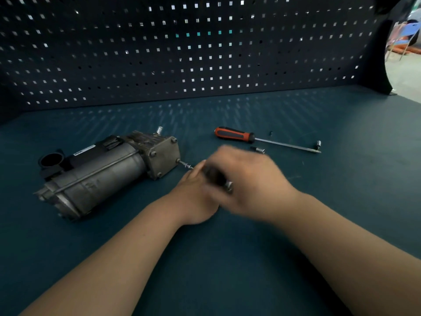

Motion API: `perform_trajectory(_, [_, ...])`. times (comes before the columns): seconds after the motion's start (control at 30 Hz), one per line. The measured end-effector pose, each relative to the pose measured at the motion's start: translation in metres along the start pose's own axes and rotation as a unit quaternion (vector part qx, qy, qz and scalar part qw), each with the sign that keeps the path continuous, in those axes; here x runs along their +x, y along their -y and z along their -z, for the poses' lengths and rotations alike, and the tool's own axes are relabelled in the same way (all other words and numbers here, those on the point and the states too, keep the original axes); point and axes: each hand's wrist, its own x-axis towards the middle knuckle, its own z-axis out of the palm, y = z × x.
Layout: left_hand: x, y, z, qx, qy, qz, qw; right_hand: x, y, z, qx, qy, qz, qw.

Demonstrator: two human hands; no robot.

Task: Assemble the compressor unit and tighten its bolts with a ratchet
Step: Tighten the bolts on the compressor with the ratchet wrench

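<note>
one pegboard [205, 53] behind, one teal bench [341, 201], one compressor unit [102, 172] lying bench-left, two hands at its end plate, left hand [196, 192] clenched round one ratchet [215, 175], right hand [252, 185] blurred, grip unreadable, one screwdriver [237, 135], two loose sockets [259, 150]

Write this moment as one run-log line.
ratchet on compressor bolt | left hand, right hand hold ratchet | screwdriver lies on bench
</note>
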Motion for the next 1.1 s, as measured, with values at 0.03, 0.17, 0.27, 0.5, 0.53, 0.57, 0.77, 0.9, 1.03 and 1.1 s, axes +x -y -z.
perform_trajectory(0.03, [-0.003, 0.003, 0.000, -0.020, 0.011, -0.009, 1.000, -0.001, 0.007, -0.004, -0.020, 0.043, 0.057, 0.997])
perform_trajectory(0.17, [-0.001, 0.007, -0.002, 0.012, -0.014, -0.003, 1.000, -0.002, -0.001, -0.007, -0.024, 0.068, 0.058, 0.996])
perform_trajectory(0.27, [0.005, -0.001, -0.004, 0.035, -0.032, 0.015, 0.999, -0.002, -0.028, -0.005, -0.041, -0.041, -0.170, 0.984])
perform_trajectory(0.5, [0.006, 0.001, -0.005, 0.036, -0.016, 0.025, 0.999, -0.006, -0.085, -0.015, -0.010, 0.070, -0.508, 0.858])
perform_trajectory(0.53, [0.005, 0.001, -0.005, 0.035, -0.015, 0.025, 0.999, -0.005, -0.084, -0.015, 0.007, 0.052, -0.504, 0.862])
perform_trajectory(0.57, [0.005, 0.001, -0.005, 0.034, -0.016, 0.024, 0.999, -0.005, -0.081, -0.014, 0.024, 0.026, -0.494, 0.869])
perform_trajectory(0.77, [0.007, 0.006, -0.008, 0.037, -0.022, 0.011, 0.999, 0.000, -0.018, 0.007, 0.044, -0.063, -0.161, 0.984])
perform_trajectory(0.9, [0.010, 0.018, -0.009, 0.031, 0.013, -0.008, 0.999, -0.004, 0.015, -0.006, -0.042, 0.068, 0.126, 0.989])
perform_trajectory(1.03, [0.010, 0.012, -0.011, 0.027, -0.025, 0.001, 0.999, 0.000, -0.004, -0.002, 0.006, -0.005, 0.000, 1.000])
perform_trajectory(1.1, [0.009, 0.008, -0.012, 0.031, -0.040, 0.011, 0.999, 0.002, -0.034, 0.002, 0.020, -0.081, -0.199, 0.976])
